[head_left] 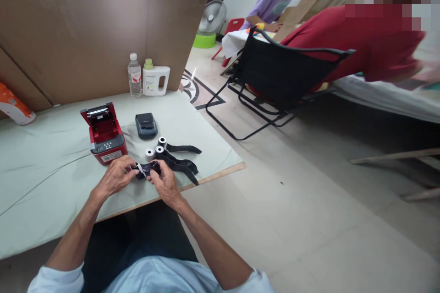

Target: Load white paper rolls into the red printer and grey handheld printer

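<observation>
My left hand (119, 175) pinches the left end of a dark paper roll (143, 170) with a white band on it. At its right end, the fingers of my right hand (165, 182) close around the same roll, just above the table's front edge. Several small rolls (159, 149) with white ends lie right behind my hands, and black strips (184, 149) trail from some of them to the right. Behind my left hand stands a red and black receipt printer (107, 139), its lid raised. A dark grey handheld device (146, 125) lies to the printer's right.
A water bottle (134, 78) and a white jug (156, 80) stand against the cardboard partition (103, 36). An orange and white package (15, 105) lies at the left. To the right are a black folding chair (285, 68), two people and a fan (213, 17).
</observation>
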`<state>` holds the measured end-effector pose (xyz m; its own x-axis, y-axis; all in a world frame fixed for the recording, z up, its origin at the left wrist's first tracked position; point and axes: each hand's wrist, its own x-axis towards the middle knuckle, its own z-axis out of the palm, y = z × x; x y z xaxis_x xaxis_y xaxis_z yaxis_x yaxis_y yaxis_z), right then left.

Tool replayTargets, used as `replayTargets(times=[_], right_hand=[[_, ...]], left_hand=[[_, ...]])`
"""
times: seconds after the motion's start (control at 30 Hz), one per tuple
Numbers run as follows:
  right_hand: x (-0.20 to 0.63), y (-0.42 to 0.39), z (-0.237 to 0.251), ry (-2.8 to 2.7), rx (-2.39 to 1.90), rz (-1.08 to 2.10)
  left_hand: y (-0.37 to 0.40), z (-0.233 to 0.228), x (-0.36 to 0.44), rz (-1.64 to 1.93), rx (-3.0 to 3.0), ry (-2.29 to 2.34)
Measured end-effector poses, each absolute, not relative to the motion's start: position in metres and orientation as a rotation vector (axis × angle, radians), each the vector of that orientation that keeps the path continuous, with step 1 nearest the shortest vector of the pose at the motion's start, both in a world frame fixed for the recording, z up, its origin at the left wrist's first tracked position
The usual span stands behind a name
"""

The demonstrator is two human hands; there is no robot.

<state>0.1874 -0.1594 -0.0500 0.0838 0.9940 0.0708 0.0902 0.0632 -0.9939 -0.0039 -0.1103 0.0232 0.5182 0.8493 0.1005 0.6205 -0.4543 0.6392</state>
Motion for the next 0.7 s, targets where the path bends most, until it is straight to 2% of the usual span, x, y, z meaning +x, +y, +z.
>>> replayTargets(times=[0.7], right_hand=[[0.205,-0.161,-0.023,-1.138,-1.143,1.259]], left_hand=[[-0.127,0.012,-0.023,0.573,1.800,1.105]])
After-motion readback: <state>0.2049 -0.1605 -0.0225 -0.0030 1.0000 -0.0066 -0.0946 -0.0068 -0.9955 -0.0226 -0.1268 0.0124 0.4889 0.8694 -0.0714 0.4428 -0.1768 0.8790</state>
